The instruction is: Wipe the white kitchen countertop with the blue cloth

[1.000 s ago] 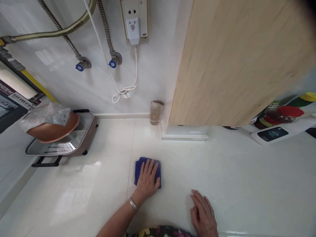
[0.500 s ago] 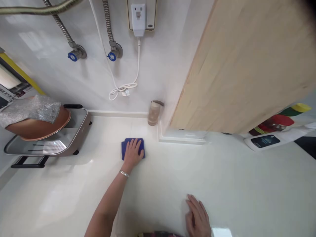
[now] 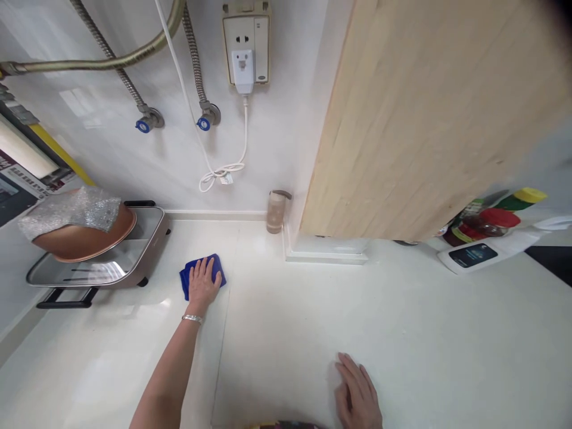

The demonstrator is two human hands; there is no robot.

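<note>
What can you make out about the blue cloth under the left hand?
The blue cloth looks like soft fabric, folded into a roughly square pad with uneven edges. It lies flat on the glossy pale surface, to the right of the electric pan and apart from it. The left hand rests palm-down on it, hiding its middle.

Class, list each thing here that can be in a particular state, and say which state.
Blue cloth: folded, under the left hand
Right hand: loosely open
Plug: in the socket
White cord: looped, bundled
Valves: open or shut, cannot tell
Brownish container: upright by the wall
Copper pan: partly covered by silvery wrap
Rectangular pan: upright
</note>
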